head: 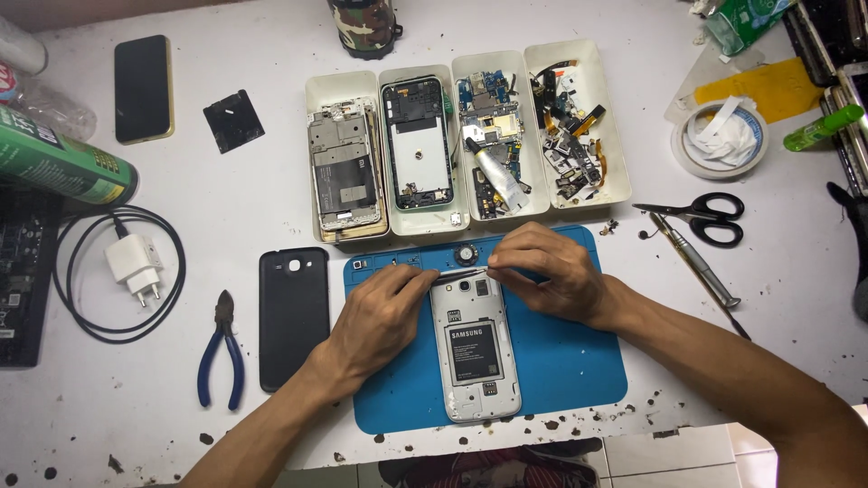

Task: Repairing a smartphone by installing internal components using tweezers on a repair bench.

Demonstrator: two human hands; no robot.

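Note:
A white smartphone (pixel 475 357) lies face down on a blue work mat (pixel 579 361), its back cover off and the battery showing. My left hand (pixel 380 321) rests on the mat against the phone's upper left edge, fingertips at its top corner. My right hand (pixel 551 271) pinches a thin metal tool (pixel 466 274) lying across the phone's top edge, near the camera. The removed dark back cover (pixel 294 316) lies left of the mat.
Several white trays (pixel 466 136) with phone frames, boards and small parts stand behind the mat. Blue-handled pliers (pixel 221 352), a white charger with cable (pixel 134 267) and a dark phone (pixel 143 89) lie left. Scissors (pixel 710 215), a screwdriver (pixel 696 262) and a tape roll (pixel 721 140) lie right.

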